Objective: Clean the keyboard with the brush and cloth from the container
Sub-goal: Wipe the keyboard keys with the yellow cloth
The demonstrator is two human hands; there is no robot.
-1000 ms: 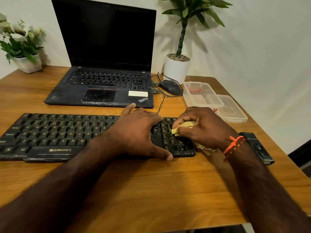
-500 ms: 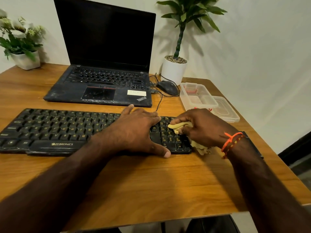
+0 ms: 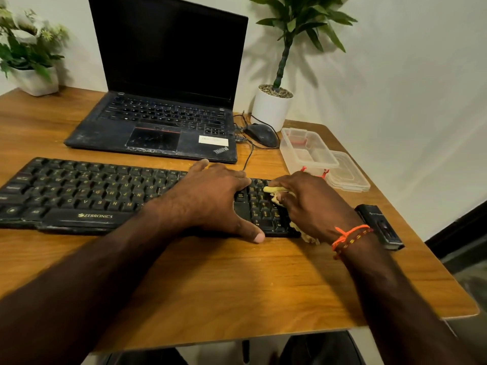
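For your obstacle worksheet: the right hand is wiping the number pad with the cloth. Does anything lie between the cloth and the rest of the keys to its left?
Yes. The left hand rests flat on the keyboard right beside the cloth, covering the keys there.

The right hand point(image 3: 311, 204), gripping the yellow cloth point(image 3: 274, 192), slid from the middle of the keyboard's point(image 3: 79, 196) number pad toward its far rows, the cloth's tip reaching near the top keys.
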